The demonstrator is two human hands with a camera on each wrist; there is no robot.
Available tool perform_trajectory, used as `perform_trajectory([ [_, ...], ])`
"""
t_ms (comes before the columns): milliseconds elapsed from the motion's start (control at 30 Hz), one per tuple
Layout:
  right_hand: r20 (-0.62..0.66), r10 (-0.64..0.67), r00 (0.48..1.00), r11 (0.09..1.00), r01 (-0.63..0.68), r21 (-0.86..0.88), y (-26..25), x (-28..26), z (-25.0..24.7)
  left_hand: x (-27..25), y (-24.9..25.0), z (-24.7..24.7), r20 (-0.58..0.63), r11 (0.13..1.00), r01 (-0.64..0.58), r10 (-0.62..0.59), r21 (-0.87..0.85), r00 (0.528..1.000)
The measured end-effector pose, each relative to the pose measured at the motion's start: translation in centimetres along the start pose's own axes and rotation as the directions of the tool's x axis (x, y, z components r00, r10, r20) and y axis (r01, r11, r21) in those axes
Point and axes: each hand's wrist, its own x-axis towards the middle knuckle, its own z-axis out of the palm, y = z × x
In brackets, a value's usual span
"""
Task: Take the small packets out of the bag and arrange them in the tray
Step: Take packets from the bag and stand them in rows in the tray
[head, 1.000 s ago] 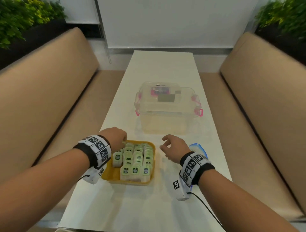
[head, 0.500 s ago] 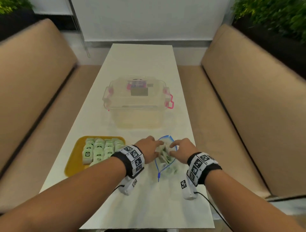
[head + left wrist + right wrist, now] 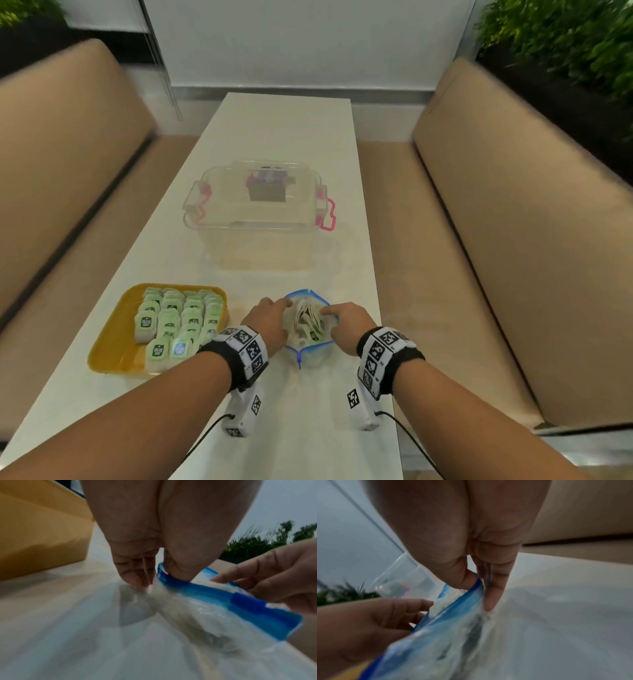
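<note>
A clear zip bag (image 3: 310, 354) with a blue rim lies on the white table, its mouth spread wide. Several small packets (image 3: 310, 322) stand inside it. My left hand (image 3: 286, 305) pinches the left side of the rim. In the left wrist view the left hand (image 3: 154, 580) has its thumb inside the bag (image 3: 205, 591) and its fingers outside. My right hand (image 3: 325, 311) pinches the right side of the rim, and the right wrist view shows the same grip of the right hand (image 3: 479, 592). To the left, the yellow tray (image 3: 113, 356) holds several green-and-white packets (image 3: 178, 322) in rows.
A clear lidded box (image 3: 260, 212) with pink latches stands behind the bag and tray, mid-table. Beige benches (image 3: 68, 154) flank the narrow table (image 3: 291, 137) on both sides. The table's right edge runs close to the bag.
My left hand has left the tray and moved right to the bag, and my right hand has come onto the bag too. Both now hold its rim, and the mouth has spread wider.
</note>
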Motion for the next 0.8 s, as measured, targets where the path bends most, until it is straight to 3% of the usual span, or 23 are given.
perform_trajectory([
  [167,0.038,-0.018,0.999,1.000,0.019,-0.022,0.1,0.3,0.2,0.0,-0.2,-0.3,-0.151,0.992,-0.005,0.024,0.125,0.988],
  [267,0.070,-0.048,0.996,0.999,0.048,-0.003,-0.1,0.4,0.5,-0.3,0.8,-0.9,-0.239,0.937,-0.180,0.256,0.300,0.937],
  [367,0.031,-0.105,0.994,0.993,0.107,-0.051,0.0,0.8,0.8,-0.3,2.2,-1.2,-0.140,0.786,-0.365,0.488,0.499,0.861],
  [433,0.019,-0.135,0.991,0.990,0.136,-0.041,0.2,0.9,0.9,-0.1,2.7,-1.1,-0.055,0.739,-0.411,0.515,0.533,0.855],
  [533,0.005,-0.143,0.990,0.989,0.143,-0.021,0.8,0.8,0.7,0.2,2.9,-1.2,-0.008,0.740,-0.394,0.475,0.546,0.880],
  [667,-0.014,-0.144,0.990,0.990,0.144,0.008,1.6,1.2,0.6,0.4,2.8,-1.9,-0.036,0.834,-0.384,0.432,0.396,0.901],
  [733,-0.032,-0.149,0.988,0.988,0.150,0.021,1.8,1.3,0.5,0.2,2.2,-2.9,-0.162,0.931,-0.329,0.353,0.161,0.921],
  [800,-0.068,-0.174,0.982,0.984,0.176,0.027,1.6,1.2,0.3,-0.1,1.6,-3.8,-0.314,0.957,-0.284,0.252,-0.062,0.915],
])
